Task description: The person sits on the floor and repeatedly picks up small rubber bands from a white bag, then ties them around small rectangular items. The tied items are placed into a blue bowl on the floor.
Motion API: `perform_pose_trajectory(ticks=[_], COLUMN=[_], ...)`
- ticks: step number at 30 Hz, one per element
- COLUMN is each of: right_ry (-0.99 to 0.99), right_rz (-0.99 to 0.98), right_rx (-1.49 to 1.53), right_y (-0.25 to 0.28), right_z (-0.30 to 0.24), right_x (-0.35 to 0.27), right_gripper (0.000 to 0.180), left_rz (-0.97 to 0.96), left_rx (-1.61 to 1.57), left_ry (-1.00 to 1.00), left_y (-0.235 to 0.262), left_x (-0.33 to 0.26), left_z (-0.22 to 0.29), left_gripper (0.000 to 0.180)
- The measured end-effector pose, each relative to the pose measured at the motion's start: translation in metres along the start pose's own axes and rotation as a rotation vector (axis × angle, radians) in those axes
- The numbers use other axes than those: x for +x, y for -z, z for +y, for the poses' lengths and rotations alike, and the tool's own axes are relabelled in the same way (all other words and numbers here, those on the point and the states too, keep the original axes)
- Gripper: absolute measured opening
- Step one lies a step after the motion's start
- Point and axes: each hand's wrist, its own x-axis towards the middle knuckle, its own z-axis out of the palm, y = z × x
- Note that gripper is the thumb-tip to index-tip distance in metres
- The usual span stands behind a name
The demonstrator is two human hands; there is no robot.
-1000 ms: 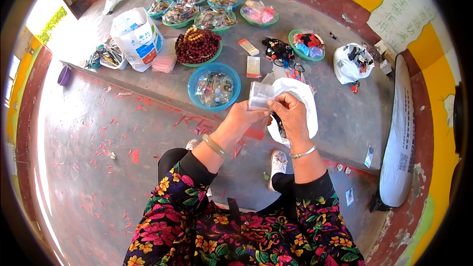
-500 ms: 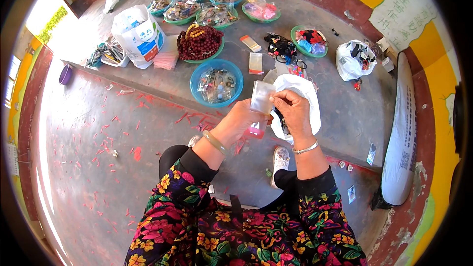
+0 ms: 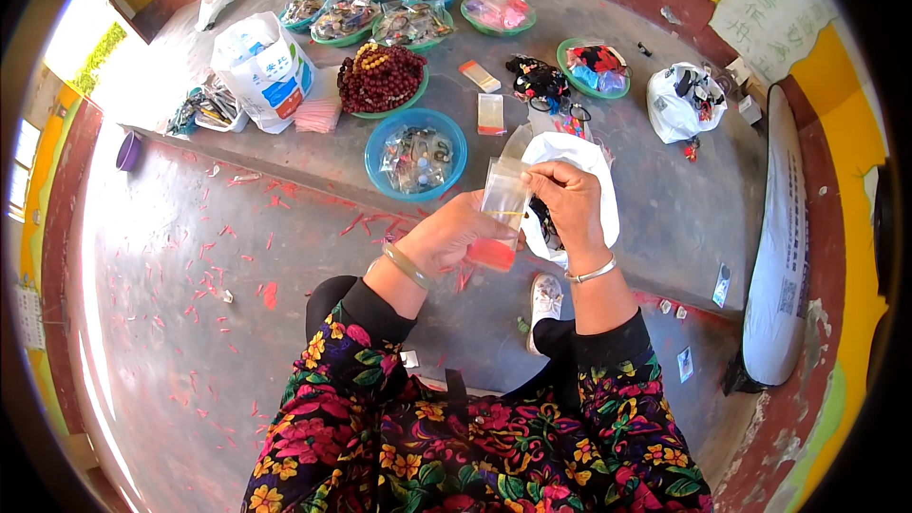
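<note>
A small clear plastic pouch, thin and glossy with a pink-red strip along its lower edge, is held upright in front of the person, above the near lip of the grey concrete ledge that carries the goods. The left hand supports the pouch from below and from the left, its fingers closed around the lower part near the red strip. The right hand pinches the pouch's upper right edge, thumb and fingers narrowed onto the film, so the pouch sits between the two hands. Each wrist wears a slim bangle, and the sleeves are a dark floral fabric.

Just behind the right hand lies a crumpled white plastic bag, soft and creased, with dark items showing at its opening. To the left of it, on the ledge, stands a round blue bowl filled with small packets in clear wrap. Farther off sits a green bowl heaped with dark red beads, glossy and round. Far left stands a white printed sack. Along the far edge, more shallow green and blue bowls hold packaged trinkets. The lower floor is smooth grey, littered with small red scraps.
</note>
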Motion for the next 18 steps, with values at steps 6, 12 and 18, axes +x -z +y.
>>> perform_pose_trajectory(ticks=[6,12,18], right_ry=[0.094,0.319,0.416], right_rz=[-0.001,0.08,0.028], right_rx=[-0.095,-0.266,-0.28], right_y=[0.001,-0.004,-0.008], right_z=[0.002,-0.008,-0.009], right_x=[0.0,-0.002,-0.002], right_gripper=[0.012,0.013,0.017], left_rz=[-0.014,0.055,0.066], left_rx=[0.046,-0.082,-0.122], left_ry=[0.023,-0.027,-0.028], left_y=[-0.003,0.001,0.004], left_x=[-0.003,0.004,0.006], left_z=[0.001,-0.007,-0.008], left_gripper=[0.042,0.038,0.039])
